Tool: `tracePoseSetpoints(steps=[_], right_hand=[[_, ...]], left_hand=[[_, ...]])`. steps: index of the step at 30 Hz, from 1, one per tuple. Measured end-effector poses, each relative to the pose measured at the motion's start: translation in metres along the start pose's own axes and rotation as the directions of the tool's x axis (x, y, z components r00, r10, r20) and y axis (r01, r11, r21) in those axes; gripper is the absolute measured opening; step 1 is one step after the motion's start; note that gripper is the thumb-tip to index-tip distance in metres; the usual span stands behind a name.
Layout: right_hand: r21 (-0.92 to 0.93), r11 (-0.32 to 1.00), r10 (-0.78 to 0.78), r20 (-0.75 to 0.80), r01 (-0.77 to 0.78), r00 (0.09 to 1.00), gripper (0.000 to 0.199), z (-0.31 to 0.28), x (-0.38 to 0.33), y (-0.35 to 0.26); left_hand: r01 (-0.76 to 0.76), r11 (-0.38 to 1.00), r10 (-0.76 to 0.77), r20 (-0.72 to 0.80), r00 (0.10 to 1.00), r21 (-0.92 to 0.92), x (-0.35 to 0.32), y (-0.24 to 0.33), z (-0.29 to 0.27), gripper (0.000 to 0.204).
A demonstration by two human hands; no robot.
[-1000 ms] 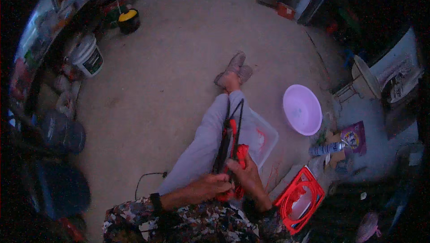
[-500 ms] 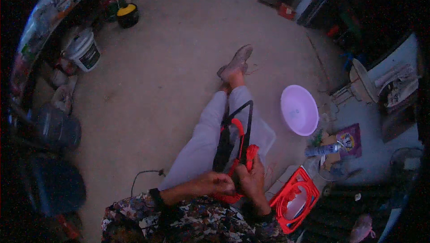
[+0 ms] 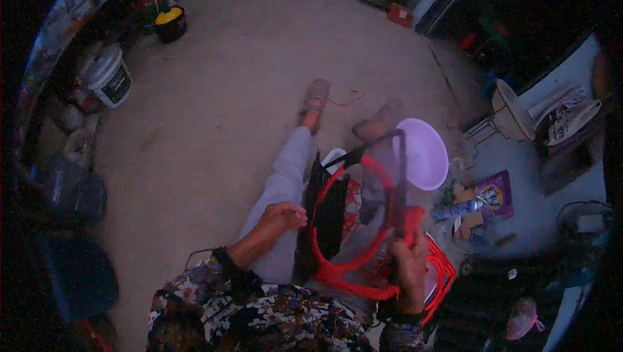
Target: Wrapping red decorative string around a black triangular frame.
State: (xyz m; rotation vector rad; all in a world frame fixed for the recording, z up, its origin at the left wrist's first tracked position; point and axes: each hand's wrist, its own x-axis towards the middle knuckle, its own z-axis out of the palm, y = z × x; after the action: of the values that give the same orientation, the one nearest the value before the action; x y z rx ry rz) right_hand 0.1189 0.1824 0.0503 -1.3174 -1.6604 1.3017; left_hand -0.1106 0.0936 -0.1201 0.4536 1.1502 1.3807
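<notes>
A black rectangular frame (image 3: 403, 170) with a red oval ring (image 3: 388, 186) inside it is tilted over my lap, its near side covered in red. My right hand (image 3: 410, 264) is closed round a red bundle (image 3: 411, 221), perhaps wound cord, at the frame's right side. To the left of the frame, above my thigh, my left hand (image 3: 282, 217) has its fingers curled together; anything thin in them cannot be made out. Through the ring show red strands (image 3: 352, 206) and part of a pale container (image 3: 334, 159).
Just right of my right hand lies another red framed piece (image 3: 443, 273). A lilac basin (image 3: 425, 154) stands on the floor ahead. Beyond it are a spray can (image 3: 457, 209) and a purple bag (image 3: 496, 195). A white bucket (image 3: 109, 79) and dark containers (image 3: 78, 274) line the left.
The frame has swung open toward my view and shifted right with my right hand, showing the red ring. My left hand has moved left and away. My legs have parted.
</notes>
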Motion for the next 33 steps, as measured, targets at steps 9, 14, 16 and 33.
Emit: tracePoseSetpoints(steps=[9, 14, 16, 33], right_hand=[[-0.013, 0.995, 0.1, -0.094, -0.102, 0.991, 0.059, -0.036, -0.014, 0.019], [-0.07, 0.992, 0.099, -0.054, -0.103, 0.994, 0.046, -0.017, -0.021, -0.007], [-0.118, 0.99, 0.066, -0.049, -0.071, 0.997, 0.042, -0.008, -0.019, -0.003], [0.28, 0.959, -0.01, 0.177, -0.04, 0.984, 0.014, 0.074, 0.036, 0.037]], left_hand=[[0.155, 0.801, 0.065, -0.341, 0.938, 0.578, 0.097, -0.097, 0.006, 0.023], [0.193, 0.755, 0.074, -0.375, 0.924, 0.626, 0.082, -0.095, 0.007, 0.025], [0.21, 0.72, 0.095, -0.394, 0.914, 0.661, 0.072, -0.088, 0.005, 0.026], [0.008, 0.555, 0.235, -0.166, 0.958, 0.832, 0.069, -0.026, 0.06, 0.024]])
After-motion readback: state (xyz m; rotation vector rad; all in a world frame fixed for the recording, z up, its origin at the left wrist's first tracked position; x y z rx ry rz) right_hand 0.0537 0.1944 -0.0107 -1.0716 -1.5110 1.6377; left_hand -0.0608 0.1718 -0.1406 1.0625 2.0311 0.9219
